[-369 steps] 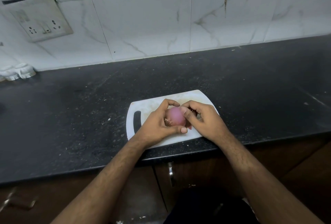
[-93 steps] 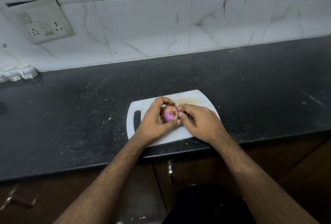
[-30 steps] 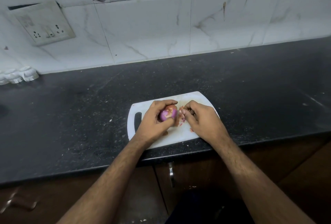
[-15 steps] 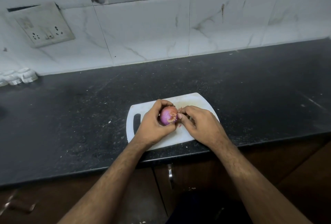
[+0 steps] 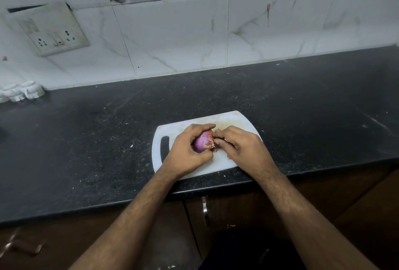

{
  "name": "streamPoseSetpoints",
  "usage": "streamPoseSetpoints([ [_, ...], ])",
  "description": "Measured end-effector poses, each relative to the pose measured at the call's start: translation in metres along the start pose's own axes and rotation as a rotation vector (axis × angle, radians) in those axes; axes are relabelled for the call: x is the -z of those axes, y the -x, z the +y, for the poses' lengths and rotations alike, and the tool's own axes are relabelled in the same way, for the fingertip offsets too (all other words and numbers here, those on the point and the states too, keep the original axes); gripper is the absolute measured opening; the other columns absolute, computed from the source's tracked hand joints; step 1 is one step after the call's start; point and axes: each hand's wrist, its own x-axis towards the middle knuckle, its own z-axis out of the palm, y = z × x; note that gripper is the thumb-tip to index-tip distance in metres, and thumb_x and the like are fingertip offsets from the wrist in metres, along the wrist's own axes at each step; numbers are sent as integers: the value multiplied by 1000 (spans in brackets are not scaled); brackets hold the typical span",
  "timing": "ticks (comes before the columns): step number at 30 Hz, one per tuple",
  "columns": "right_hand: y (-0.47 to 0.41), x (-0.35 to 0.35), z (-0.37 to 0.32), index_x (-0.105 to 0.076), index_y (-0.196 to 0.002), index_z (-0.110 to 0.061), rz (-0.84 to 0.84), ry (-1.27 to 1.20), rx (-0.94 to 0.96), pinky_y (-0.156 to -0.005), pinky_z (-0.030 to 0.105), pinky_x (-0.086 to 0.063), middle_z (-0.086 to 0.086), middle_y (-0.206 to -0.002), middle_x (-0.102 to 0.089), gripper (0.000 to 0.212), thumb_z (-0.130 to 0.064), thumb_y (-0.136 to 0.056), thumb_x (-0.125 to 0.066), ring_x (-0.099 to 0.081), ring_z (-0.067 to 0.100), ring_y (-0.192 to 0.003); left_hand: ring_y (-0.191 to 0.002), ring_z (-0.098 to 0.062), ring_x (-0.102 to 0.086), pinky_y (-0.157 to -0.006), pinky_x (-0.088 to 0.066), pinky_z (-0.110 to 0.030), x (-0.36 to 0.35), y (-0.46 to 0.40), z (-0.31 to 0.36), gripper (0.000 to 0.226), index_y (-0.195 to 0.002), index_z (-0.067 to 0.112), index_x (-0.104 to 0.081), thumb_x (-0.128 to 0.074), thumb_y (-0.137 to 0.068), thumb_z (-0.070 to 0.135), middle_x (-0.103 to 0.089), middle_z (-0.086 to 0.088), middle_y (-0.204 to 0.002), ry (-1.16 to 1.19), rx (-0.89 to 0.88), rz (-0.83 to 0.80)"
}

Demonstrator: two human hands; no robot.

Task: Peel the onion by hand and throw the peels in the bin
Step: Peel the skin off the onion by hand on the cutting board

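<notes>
One onion (image 5: pixel 202 142) sits in my left hand (image 5: pixel 187 153), held just above the white cutting board (image 5: pixel 224 162). It lies on its side, its long axis running roughly left to right, and the root end with its frayed little hairs points right, toward my right hand (image 5: pixel 238 147). The purple skin that shows is smooth and shiny.

My left fingers (image 5: pixel 199 128) are curled over the top of the onion and the thumb comes round from below, so the hand cups it firmly. My right fingers (image 5: pixel 222 134) are bent and bunched at the root end, pinching at the skin there; I cannot tell just how much they have hold of, since my own knuckles hide the tips. A few reddish scraps of peel (image 5: pixel 219 128) show just beyond my right hand, on the board.

The board lies near the front edge of the dark speckled tabletop (image 5: pixel 86 140), its handle slot (image 5: pixel 164 146) to the left. There is one board and one onion. Pale crumbs are scattered over the tabletop. At the far left, against the tiled wall (image 5: pixel 172 38), stand two small white pots (image 5: pixel 21 93), well apart from the board. One socket plate (image 5: pixel 51 29) is set in the wall above them. Below the tabletop edge a metal cupboard handle (image 5: pixel 204 209) shows between my forearms.
</notes>
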Motion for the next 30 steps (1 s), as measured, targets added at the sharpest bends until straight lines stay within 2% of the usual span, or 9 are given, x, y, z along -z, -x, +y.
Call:
streamPoseSetpoints([
  [4,1,-2,3,-76,-113,-19,23,27,44,-79,34,-61,-8,-104,-75,20,-21,-93,-74,-72,7,-95,-119,-12,-65,-105,-56,-34,0,1,0,66,-139,24,-66,-73,-74,19,-65,5,-127,-4,12,-10],
  [8,2,-3,5,-75,-111,-18,27,81,72,-72,38,-62,-7,-104,-75,18,-26,-96,-68,-73,10,-94,-119,-11,-65,-106,-54,-32,0,0,0,68,-140,22,-65,-73,-73,17,-65,5,-126,-20,6,-26],
  [13,2,-2,2,-74,-107,-17,20,89,72,-64,38,-60,-7,-98,-73,22,-31,-96,-62,-72,13,-86,-112,-13,-66,-98,-53,-22,0,0,1,71,-140,25,-66,-71,-70,26,-63,5,-120,-16,13,-54],
  [17,1,-3,-2,-72,-104,-17,-14,117,32,-57,39,-57,-8,-91,-68,21,-33,-94,-62,-65,15,-71,-112,-13,-66,-99,-53,-23,0,0,1,73,-140,24,-66,-68,-68,33,-64,4,-119,-19,7,-67],
  [20,0,-2,-3,-68,-103,-19,-36,116,-4,-59,40,-56,-8,-92,-64,27,-40,-93,-55,-63,17,-69,-114,-13,-66,-101,-53,-24,-1,0,1,70,-140,21,-66,-71,-70,23,-65,2,-120,-17,-3,-65],
  [22,-1,-2,-4,-66,-103,-18,-53,117,-16,-61,41,-57,-8,-93,-63,20,-36,-93,-60,-63,17,-70,-116,-12,-66,-102,-53,-24,-1,0,1,70,-139,19,-67,-72,-70,18,-65,3,-122,-21,-8,-63],
  [30,-4,-1,-3,-63,-99,-20,-66,50,-97,-68,38,-57,-14,-91,-58,11,-28,-92,-67,-58,9,-73,-116,-11,-66,-101,-54,-24,-1,0,5,64,-131,21,-69,-74,-68,20,-66,8,-122,-29,-16,-75],
])
